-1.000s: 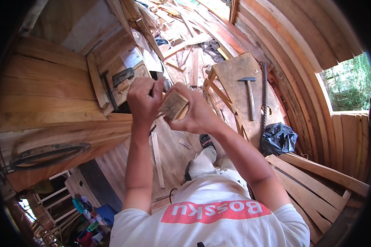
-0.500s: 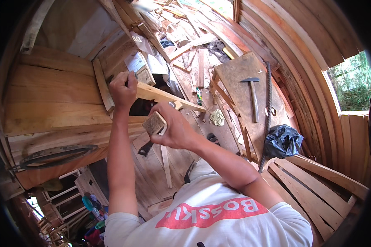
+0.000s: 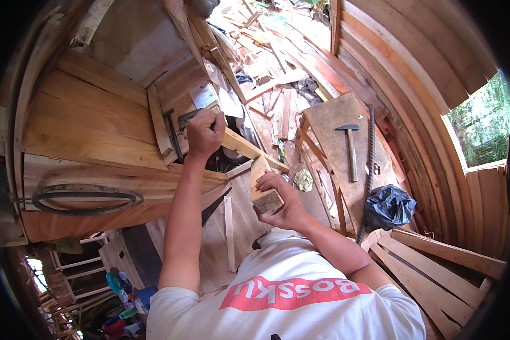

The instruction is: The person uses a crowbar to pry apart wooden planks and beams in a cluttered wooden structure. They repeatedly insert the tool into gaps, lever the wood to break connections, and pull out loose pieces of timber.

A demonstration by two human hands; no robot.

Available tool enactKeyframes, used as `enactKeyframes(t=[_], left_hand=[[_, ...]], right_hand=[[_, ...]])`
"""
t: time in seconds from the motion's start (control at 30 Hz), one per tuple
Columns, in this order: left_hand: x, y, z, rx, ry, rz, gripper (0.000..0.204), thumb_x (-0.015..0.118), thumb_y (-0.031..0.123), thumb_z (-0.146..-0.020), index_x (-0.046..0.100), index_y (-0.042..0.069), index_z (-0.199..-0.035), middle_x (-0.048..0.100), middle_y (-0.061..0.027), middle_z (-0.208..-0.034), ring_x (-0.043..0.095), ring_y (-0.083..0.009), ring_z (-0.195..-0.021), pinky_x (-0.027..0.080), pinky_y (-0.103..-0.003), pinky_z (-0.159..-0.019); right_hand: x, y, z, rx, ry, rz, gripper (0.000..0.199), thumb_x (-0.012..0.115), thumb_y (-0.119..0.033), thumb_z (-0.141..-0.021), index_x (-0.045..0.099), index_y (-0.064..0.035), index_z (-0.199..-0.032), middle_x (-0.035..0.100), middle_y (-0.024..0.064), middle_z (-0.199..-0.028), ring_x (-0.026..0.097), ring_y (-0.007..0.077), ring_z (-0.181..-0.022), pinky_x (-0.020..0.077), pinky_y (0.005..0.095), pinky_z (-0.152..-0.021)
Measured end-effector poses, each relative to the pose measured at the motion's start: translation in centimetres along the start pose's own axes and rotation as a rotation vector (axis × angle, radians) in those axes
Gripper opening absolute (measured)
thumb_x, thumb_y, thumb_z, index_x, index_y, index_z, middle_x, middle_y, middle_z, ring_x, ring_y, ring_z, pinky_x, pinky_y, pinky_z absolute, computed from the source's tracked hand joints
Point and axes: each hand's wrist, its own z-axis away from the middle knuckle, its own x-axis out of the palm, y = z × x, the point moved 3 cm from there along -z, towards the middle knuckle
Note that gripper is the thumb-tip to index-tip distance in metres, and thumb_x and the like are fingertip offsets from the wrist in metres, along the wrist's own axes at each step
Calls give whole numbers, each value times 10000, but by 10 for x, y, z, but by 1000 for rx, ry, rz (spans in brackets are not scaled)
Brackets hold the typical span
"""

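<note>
My left hand (image 3: 205, 133) is raised and closed in a fist around the upper end of a long pale wooden strip (image 3: 246, 148) that slants down to the right. My right hand (image 3: 277, 198) sits lower and grips a short rough wooden block (image 3: 264, 190) by its near end, the block standing roughly upright just below the strip. Both hands are in front of a large wooden plank structure (image 3: 90, 130) on the left.
A wooden workbench (image 3: 337, 141) to the right carries a hammer (image 3: 349, 144) and a ribbed steel bar (image 3: 370, 164). A black plastic bag (image 3: 388, 207) lies beside it. Offcuts litter the floor beyond. A dark metal band (image 3: 85, 198) hangs on the left planks. Stacked boards (image 3: 436, 266) lie at right.
My left hand has stayed up on the wooden strip. My right hand has dropped lower and toward me with the wooden block, away from the strip.
</note>
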Motion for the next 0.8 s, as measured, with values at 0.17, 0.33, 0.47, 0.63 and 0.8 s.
enactKeyframes(t=[0.17,0.33,0.47,0.63,0.8], left_hand=[[14,44,12,80,26,-38,232,671,60,-770,527,47,-588,536,-113,-586,566,-307,-576,453,-414,-556],[47,126,16,141,-100,13,249,731,178,-744,537,92,-613,526,-68,-603,555,-280,-602,446,-392,-616],[43,178,49,153,-411,6,207,748,245,-746,612,90,-729,568,-61,-725,576,-229,-771,437,-417,-837],[29,214,91,510,-768,126,94,602,152,-766,628,62,-766,583,-91,-758,602,-244,-811,413,-462,-951],[21,195,92,456,-979,354,148,589,144,-717,608,14,-787,608,-131,-808,627,-257,-816,515,-364,-811]], right_hand=[[-47,-52,-5,231,-188,252,458,779,-209,-708,563,-23,-1066,645,160,-1036,635,334,-1034,496,411,-898],[-86,-112,-19,650,-639,890,383,712,-308,-768,541,19,-869,634,200,-833,658,374,-779,519,449,-712],[-86,-102,34,724,-588,1200,380,623,-150,-784,524,61,-1083,612,214,-929,680,349,-775,533,426,-651],[-86,-79,102,947,-653,1317,475,543,-90,-799,487,92,-1234,626,224,-955,694,309,-768,539,396,-616],[-85,-75,98,1100,-582,1231,335,533,-97,-805,547,38,-1112,647,170,-782,690,321,-722,544,417,-603]])
